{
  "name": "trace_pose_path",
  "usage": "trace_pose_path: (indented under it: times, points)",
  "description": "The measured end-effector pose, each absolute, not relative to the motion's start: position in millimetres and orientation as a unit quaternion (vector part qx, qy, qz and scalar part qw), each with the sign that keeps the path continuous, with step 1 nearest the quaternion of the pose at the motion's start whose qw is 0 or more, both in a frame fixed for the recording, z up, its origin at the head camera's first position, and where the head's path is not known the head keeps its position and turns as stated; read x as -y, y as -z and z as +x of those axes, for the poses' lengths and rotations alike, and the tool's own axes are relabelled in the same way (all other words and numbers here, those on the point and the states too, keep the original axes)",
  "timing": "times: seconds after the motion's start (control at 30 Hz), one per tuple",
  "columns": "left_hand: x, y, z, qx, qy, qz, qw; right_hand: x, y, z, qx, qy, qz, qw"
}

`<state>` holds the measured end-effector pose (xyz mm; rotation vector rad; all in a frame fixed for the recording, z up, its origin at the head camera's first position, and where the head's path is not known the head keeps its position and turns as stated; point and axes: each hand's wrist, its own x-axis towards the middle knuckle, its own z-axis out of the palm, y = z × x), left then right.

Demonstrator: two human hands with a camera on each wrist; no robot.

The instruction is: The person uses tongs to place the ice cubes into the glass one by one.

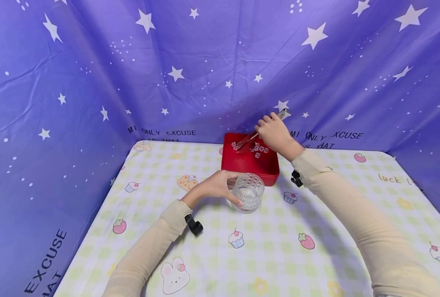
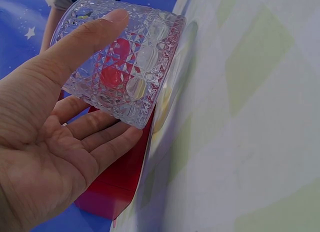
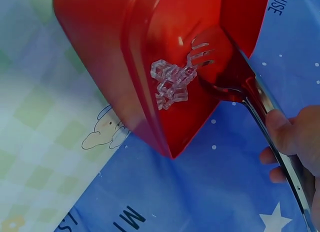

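My left hand (image 1: 220, 184) holds a clear cut-pattern glass (image 1: 249, 192), thumb against its near side and fingers round the far side. The glass stands upright on the table, just in front of a red tray (image 1: 249, 165). Metal tongs (image 1: 250, 138) are gripped in my right hand (image 1: 275, 134) above the tray's back right. Their heads reach down into the tray, and one is slotted like a fork in the right wrist view. Several clear, ice-like cubes (image 3: 172, 82) lie in the tray, bunched right beside the tong tips.
A checked tablecloth (image 1: 212, 247) with cupcake, strawberry and animal prints covers the table. Behind and at the sides hangs a blue-purple curtain (image 1: 205, 99) with white stars, close to the tray's back edge. Black straps (image 1: 194, 225) sit on both wrists.
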<state>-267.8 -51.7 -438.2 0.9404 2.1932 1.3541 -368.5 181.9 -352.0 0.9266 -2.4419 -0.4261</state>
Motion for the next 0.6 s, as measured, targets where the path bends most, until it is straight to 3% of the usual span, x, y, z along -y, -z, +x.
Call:
trace_pose_path:
  times: [0.6]
  points:
    - [53.3,438.5,-268.1,-0.777,-0.489,0.342,0.2,-181.8,358.0,-367.8,0.903,0.147,0.335,0.227]
